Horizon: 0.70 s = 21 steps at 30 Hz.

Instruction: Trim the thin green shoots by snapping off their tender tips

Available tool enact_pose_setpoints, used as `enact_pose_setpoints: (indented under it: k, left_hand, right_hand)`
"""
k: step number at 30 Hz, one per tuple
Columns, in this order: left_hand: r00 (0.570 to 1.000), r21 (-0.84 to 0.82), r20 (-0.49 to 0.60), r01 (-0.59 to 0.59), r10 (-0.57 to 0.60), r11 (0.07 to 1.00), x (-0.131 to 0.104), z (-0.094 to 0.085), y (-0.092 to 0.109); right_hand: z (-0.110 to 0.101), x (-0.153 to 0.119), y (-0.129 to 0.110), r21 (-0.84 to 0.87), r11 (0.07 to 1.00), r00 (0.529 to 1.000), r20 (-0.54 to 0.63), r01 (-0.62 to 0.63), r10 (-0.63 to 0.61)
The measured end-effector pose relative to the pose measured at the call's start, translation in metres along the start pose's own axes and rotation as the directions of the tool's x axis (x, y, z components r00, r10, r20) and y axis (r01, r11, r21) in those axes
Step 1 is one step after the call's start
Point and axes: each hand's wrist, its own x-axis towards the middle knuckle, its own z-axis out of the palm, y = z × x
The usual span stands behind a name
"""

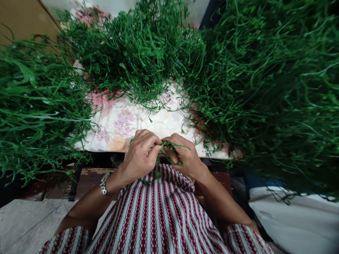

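My left hand [144,151] and my right hand [182,153] meet at the front edge of the cloth-covered table, just above my lap. Thumb and fingers of both hands pinch a few thin green stems [176,145] with small buds on them. Some bits of the stems hang below the hands, over my striped garment [159,208]. Exactly how the stems lie inside the left fingers is hidden. Straight ahead, a large heap of similar green stems [148,53] covers the far part of the flowered cloth [137,120].
To the right rises a bigger pile of green stems [272,88], spilling over the table edge. Another pile [39,109] fills the left side, with longer, flatter strands. A white sack [293,215] sits at the lower right. A brown panel [29,17] stands at the far left.
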Motion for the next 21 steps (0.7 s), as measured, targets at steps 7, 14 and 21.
enact_pose_setpoints:
  k: [7, 14, 21]
  left_hand:
    - [0.978, -0.034, 0.198, 0.069, -0.061, 0.997, 0.009, -0.006, 0.013]
    - [0.908, -0.172, 0.398, 0.215, -0.132, 0.961, 0.020, -0.008, 0.005]
    - [0.734, -0.388, 0.674, 0.254, 0.085, 0.886, 0.016, -0.006, -0.014]
  right_hand:
    - [-0.017, 0.008, 0.001, -0.137, 0.985, 0.994, 0.043, 0.106, -0.101]
    - [-0.026, 0.006, -0.004, -0.188, 0.981, 0.975, 0.221, 0.037, 0.005]
    - [-0.053, 0.018, -0.012, 0.014, 1.000, 0.766, 0.643, -0.012, 0.000]
